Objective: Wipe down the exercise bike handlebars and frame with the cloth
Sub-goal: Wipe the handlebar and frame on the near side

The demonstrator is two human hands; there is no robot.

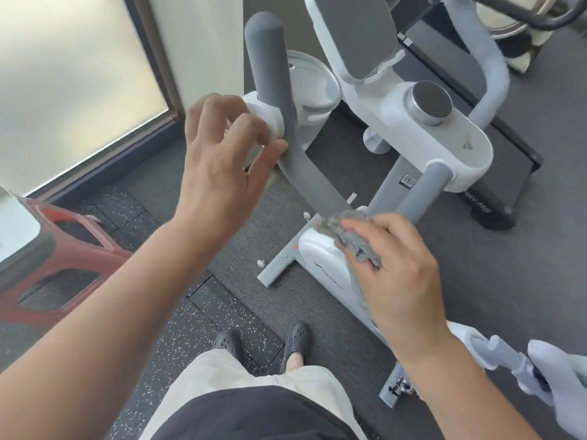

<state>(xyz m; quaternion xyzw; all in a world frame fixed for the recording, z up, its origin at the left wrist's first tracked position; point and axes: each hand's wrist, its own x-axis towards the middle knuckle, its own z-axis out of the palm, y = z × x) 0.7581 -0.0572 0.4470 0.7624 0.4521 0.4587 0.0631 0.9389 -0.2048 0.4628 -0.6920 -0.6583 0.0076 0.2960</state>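
While the right hand [394,265] holds the grey cloth [349,239] bunched at centre right of the head view, near the right handlebar [422,192], the left hand [222,154] hovers spread and empty beside the left handlebar [273,84]. Risk: a bunched cloth gives little contact, so strokes may skip parts of the white frame [320,258].

A red bin [63,268] stands near a frosted window [70,74].

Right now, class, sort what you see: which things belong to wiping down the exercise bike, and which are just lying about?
Belong to the job:
cloth, held in the right hand
left handlebar, near the left hand
right handlebar
bike frame

Just lying about:
red bin
treadmill
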